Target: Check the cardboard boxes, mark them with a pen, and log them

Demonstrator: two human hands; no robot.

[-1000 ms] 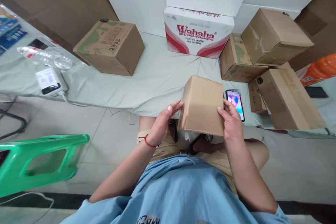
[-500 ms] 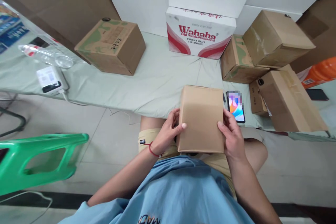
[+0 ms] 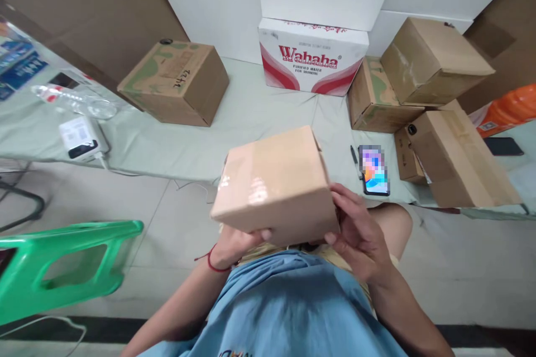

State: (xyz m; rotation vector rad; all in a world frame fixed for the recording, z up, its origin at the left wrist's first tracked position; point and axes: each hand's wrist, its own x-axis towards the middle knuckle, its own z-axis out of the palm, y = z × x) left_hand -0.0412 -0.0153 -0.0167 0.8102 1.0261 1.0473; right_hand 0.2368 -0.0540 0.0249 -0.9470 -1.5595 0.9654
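A small brown cardboard box [image 3: 276, 178] is held tilted above my lap, at the table's front edge, with shiny clear tape across its upper face. My left hand [image 3: 238, 242] supports it from below at the left, thumb on the near side and the other fingers hidden beneath. At the box's right end, my right hand [image 3: 358, 231] grips it with thumb and fingers. Just beyond the right hand, a lit phone [image 3: 374, 170] and a dark pen [image 3: 355, 162] lie on the cloth.
On the cloth-covered table [image 3: 251, 106] stand a box marked 2422 [image 3: 180, 81], a white and red Wahaha carton [image 3: 312, 58] and several brown boxes [image 3: 438, 61] at the right. A white charger [image 3: 84, 136] lies left; a green stool [image 3: 75, 262] stands on the floor.
The box has turned and tipped, moving left and showing its taped face and a side. My left hand has slid left and under it. The pen is now uncovered.
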